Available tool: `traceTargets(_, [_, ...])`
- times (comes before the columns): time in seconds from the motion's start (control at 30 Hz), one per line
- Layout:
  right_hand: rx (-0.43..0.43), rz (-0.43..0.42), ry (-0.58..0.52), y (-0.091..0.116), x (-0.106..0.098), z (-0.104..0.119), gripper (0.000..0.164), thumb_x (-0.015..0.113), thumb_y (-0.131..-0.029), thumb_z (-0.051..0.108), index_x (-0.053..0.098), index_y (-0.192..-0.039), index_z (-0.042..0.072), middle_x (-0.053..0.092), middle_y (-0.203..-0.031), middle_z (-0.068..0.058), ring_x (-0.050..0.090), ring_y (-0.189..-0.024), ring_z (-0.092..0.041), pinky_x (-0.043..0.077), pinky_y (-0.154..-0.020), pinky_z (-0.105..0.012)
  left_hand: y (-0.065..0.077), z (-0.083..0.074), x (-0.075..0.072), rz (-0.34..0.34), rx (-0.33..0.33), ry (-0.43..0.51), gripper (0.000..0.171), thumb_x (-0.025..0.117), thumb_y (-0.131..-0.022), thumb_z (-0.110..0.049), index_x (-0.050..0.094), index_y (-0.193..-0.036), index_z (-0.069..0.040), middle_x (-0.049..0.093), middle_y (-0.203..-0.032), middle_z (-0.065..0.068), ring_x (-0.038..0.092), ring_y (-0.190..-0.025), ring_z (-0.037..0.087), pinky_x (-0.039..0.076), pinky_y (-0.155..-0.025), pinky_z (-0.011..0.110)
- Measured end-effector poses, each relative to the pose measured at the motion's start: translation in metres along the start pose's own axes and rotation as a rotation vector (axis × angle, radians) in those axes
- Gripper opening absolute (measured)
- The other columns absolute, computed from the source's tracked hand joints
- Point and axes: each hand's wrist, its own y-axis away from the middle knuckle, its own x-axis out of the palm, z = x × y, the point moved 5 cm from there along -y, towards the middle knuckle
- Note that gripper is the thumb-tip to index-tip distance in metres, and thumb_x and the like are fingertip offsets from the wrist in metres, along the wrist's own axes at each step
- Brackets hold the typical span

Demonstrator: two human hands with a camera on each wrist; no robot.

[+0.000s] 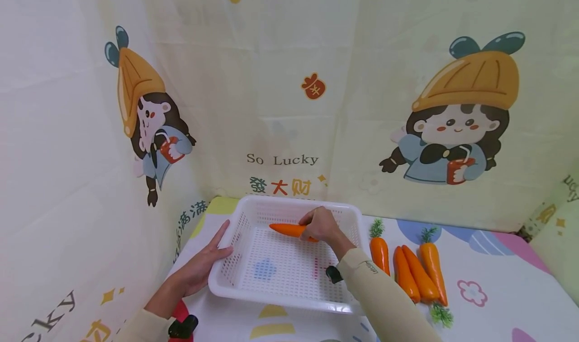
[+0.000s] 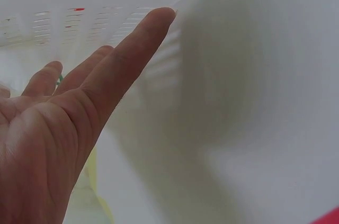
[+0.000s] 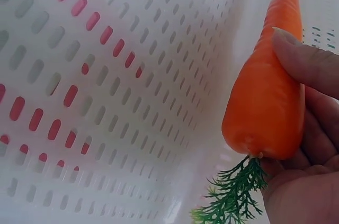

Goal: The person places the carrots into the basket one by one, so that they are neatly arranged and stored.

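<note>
1. Placing, apparently: right hand (image 1: 321, 225) has its grip curled round a carrot (image 1: 286, 229) inside the white basket (image 1: 271, 300).
2. Left hand (image 1: 203, 265), fingers straight, touches the basket's side.
3. Next likely calls for easing the grip.

The right hand (image 1: 320, 224) hides part of a carrot (image 1: 285, 229) as a sleeve (image 1: 384, 296) covers part of the white basket (image 1: 280, 304).
</note>
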Motion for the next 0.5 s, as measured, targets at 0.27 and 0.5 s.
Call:
traceTargets(0.27, [0.029,0.018,0.018,0.0004,0.0020,-0.0027,0.028,0.092,-0.075,0.007,0.084,-0.101,0.014,0.078,-0.105,-0.003,0.067,-0.087,-0.022,0.064,-0.087,-0.035,0.0007,0.0001,-0.0003,-0.004,-0.007,0.009,0.081,0.051,-0.109,-0.037,-0.008,-0.161,-0.056,0.012,-0.176,0.011,0.046,-0.148,0.042,0.052,-0.111,0.054])
traceTargets(0.5, [0.038,0.026,0.015,0.0005,0.0016,-0.0029,0.030,0.093,-0.073,0.007,0.084,-0.101,0.014,0.079,-0.101,-0.003,0.068,-0.087,-0.022,0.064,-0.086,-0.033,-0.0006,0.0010,-0.0011,0.027,0.006,0.010,0.082,0.051,-0.110,-0.034,-0.010,-0.161,-0.054,0.014,-0.176,0.014,0.049,-0.146,0.041,0.052,-0.111,0.055])
